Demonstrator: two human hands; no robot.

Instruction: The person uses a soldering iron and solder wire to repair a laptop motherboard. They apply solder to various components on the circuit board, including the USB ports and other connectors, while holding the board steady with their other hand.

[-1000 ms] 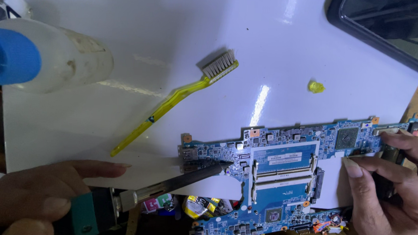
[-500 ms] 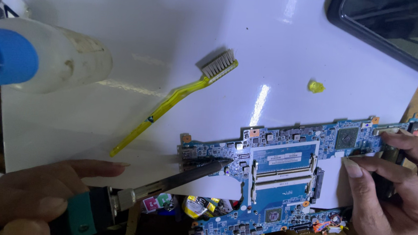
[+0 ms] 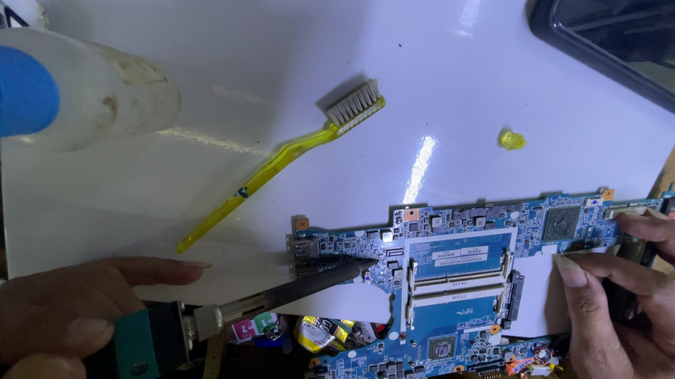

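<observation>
- A white bench [image 3: 206,41] fills most of the view, glossy under overhead light; it looks the same as a second ago.
- A blue circuit board [image 3: 457,275] lies at the near right of the bench, with its near edge hanging over clutter below. It has not shifted over the last second.
- A dark screen [image 3: 635,44] sits tilted at the far right corner, partly out of view.
- A white plastic bottle [image 3: 86,88] with a blue cap [image 3: 8,91] lies on its side at the far left, unmoved.
- The left hand [image 3: 57,313] comes in at the near left, fingers wrapped around the green and black handle of a soldering tool [image 3: 284,292].
- The tool's metal shaft slants up and to the right. Its dark tip rests on the left part of the circuit board, beside the connector block at that edge. Compared with a second ago, the tip sits in almost the same spot, so the contact appears to be held rather than moved along.
- The right hand [image 3: 635,309] is at the near right, fingers curled over the right end of the circuit board and pressing on it, much as before. That suggests the hand is steadying the board.
- A yellow toothbrush [image 3: 276,166] lies diagonally on the bench between the bottle and the circuit board, bristles toward the far side, touched by neither hand.
- A small yellow blob [image 3: 511,139] sits alone on the bench, just beyond the circuit board.
</observation>
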